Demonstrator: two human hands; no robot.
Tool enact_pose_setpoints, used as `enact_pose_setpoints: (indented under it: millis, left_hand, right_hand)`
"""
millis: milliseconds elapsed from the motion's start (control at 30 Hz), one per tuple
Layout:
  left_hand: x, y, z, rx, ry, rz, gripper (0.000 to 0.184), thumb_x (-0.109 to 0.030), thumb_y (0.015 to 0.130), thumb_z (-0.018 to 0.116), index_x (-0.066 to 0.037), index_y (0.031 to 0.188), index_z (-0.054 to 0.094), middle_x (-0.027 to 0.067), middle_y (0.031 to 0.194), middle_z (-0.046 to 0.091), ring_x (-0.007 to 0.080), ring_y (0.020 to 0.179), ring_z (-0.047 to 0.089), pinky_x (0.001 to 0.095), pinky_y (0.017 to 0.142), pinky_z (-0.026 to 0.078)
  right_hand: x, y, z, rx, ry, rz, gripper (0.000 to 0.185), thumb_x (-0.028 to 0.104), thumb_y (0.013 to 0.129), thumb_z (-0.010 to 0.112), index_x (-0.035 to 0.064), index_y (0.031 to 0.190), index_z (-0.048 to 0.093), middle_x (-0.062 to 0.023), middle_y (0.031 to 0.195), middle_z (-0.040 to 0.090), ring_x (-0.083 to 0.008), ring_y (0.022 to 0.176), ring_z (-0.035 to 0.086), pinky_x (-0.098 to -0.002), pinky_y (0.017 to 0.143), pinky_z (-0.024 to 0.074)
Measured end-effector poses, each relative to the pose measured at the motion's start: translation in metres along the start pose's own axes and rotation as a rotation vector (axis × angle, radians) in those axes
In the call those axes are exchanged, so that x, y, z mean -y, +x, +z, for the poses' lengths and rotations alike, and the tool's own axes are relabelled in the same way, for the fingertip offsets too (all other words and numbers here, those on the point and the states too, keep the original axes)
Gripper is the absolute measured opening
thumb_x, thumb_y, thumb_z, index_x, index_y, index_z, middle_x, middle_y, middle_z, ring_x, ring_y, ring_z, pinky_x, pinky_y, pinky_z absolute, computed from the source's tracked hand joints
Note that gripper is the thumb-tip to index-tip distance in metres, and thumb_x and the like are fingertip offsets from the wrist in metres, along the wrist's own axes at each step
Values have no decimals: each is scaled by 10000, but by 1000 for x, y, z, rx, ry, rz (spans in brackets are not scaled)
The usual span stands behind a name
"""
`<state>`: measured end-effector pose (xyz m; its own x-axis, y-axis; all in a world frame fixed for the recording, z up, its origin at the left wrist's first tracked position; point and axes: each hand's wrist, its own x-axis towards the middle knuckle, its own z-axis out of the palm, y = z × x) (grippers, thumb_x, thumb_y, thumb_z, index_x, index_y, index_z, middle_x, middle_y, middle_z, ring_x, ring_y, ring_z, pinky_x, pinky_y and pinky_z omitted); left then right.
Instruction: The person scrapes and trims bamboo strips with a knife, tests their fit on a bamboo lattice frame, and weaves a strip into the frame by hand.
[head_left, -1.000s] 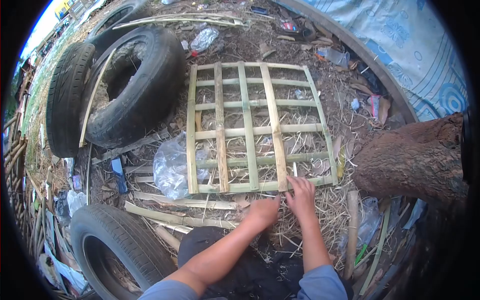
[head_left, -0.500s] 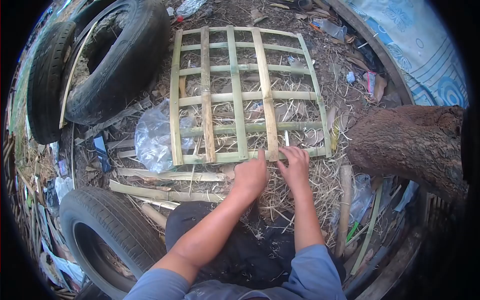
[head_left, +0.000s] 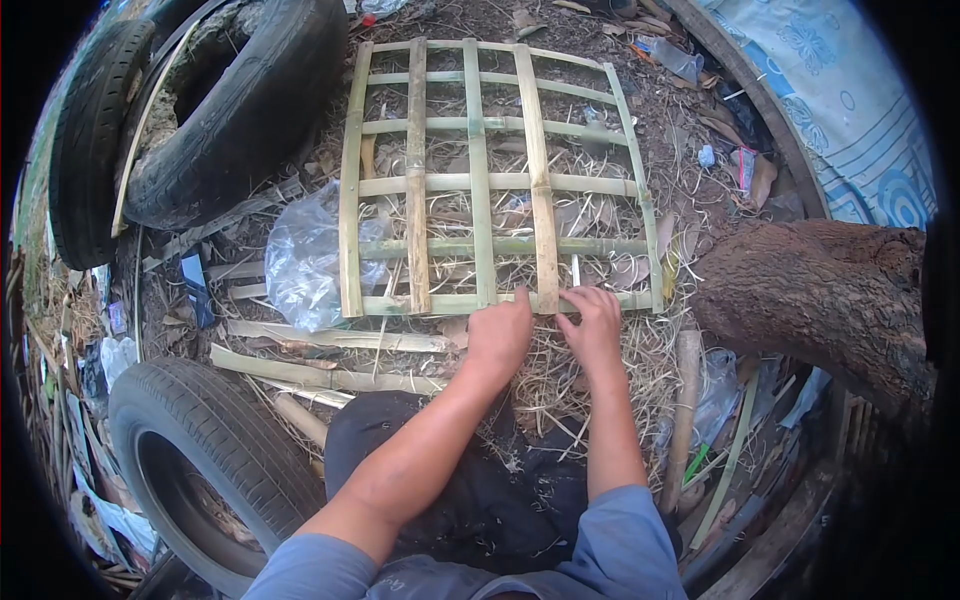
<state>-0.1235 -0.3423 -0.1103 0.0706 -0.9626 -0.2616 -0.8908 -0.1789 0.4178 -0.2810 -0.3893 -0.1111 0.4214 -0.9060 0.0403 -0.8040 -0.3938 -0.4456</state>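
A bamboo lattice (head_left: 478, 180) of split strips lies before me on the littered ground. My left hand (head_left: 503, 328) is closed at its near edge, fingers curled over the near cross strip and index finger pointing up along the gap. My right hand (head_left: 594, 318) grips the same edge just right of the fourth long strip (head_left: 542, 210), its fingers on top and thumb below. The end of that long strip sits between my hands. My left fingertips are partly hidden.
Old tyres stand at upper left (head_left: 270, 110) and lower left (head_left: 215, 470). A thick tree trunk (head_left: 810, 300) juts in from the right. A clear plastic bag (head_left: 305, 260) touches the lattice's left side. Loose bamboo strips (head_left: 330, 375) and shavings (head_left: 570, 390) lie nearby.
The view has tilted slightly, so the lattice and both hands appear a little higher. Both hands stay at the near edge beside the fourth strip.
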Motion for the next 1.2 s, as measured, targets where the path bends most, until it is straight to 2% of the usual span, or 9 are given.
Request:
enact_pose_setpoints:
  millis: [133, 233, 467, 533, 567, 733, 900, 1100, 1200]
  left_hand:
    - [0, -1, 1, 12, 37, 4, 233, -128, 823, 621, -35, 1015, 527, 110, 657, 676, 279, 624, 696, 374, 531, 540]
    - [2, 1, -2, 82, 11, -106, 330, -157, 832, 621, -27, 1107, 493, 149, 692, 668, 350, 664, 679, 442, 577, 539]
    - [6, -14, -61, 183, -37, -92, 356, -166, 828, 607, -30, 1140, 501, 166, 811, 688, 348, 757, 687, 443, 658, 543]
    - [16, -21, -62, 392, 45, -33, 386, -191, 838, 596, -23, 1169, 493, 161, 870, 691, 347, 838, 683, 453, 720, 538]
    - [12, -20, -59, 548, 91, -76, 392, -218, 862, 560, -15, 1189, 483, 168, 966, 682, 347, 906, 671, 455, 775, 528]
    - [4, -16, -18, 512, 54, -66, 365, -235, 890, 508, -14, 1180, 485, 192, 1109, 641, 348, 972, 655, 458, 847, 505]
    - [0, -11, -16, 617, 38, -53, 541, -256, 890, 536, -83, 1375, 368, 224, 1262, 547, 363, 1107, 599, 460, 903, 490]
    - [6, -16, -16, 646, 151, -18, 689, -342, 871, 598, -143, 1454, 290, 202, 1330, 511, 348, 1196, 544, 456, 990, 428]
    - [4, -11, -16, 716, 157, -102, 651, -300, 889, 555, -160, 1466, 286, 187, 1360, 495, 341, 1204, 540, 448, 1006, 411]
  right_hand:
    - [-2, 1, 2, 20, 8, 23, 378, 119, 673, 784, 93, 1042, 705, -87, 1075, 655, -287, 1080, 544, -405, 1012, 357]
    - [3, 2, 0, -2, -2, 8, 336, 113, 684, 769, 71, 1012, 711, -97, 1035, 666, -271, 1038, 564, -397, 998, 359]
    - [3, 8, -14, 72, 53, 32, 336, 109, 678, 770, 68, 1006, 711, -99, 1035, 662, -285, 1039, 567, -402, 984, 388]
    - [3, 9, -15, 105, 89, 18, 328, 100, 676, 769, 60, 997, 709, -101, 1031, 660, -293, 1031, 573, -399, 972, 408]
    - [-2, 9, -11, 97, 69, 1, 327, 92, 673, 768, 52, 992, 707, -105, 1025, 659, -292, 1020, 579, -392, 960, 422]
    - [-5, 14, -12, 148, 146, 9, 323, 91, 672, 768, 43, 986, 707, -112, 1012, 660, -288, 1007, 586, -384, 940, 438]
    - [-8, 12, -5, 141, 158, -34, 314, 101, 670, 773, 39, 971, 712, -115, 1000, 663, -287, 993, 594, -387, 928, 446]
    - [-14, 10, 4, 131, 142, -32, 280, 109, 675, 778, 39, 937, 708, -110, 985, 664, -289, 991, 593, -390, 924, 442]
    - [-13, 12, 2, 167, 121, -44, 259, 112, 667, 788, 50, 905, 707, -103, 972, 666, -281, 985, 595, -393, 919, 437]
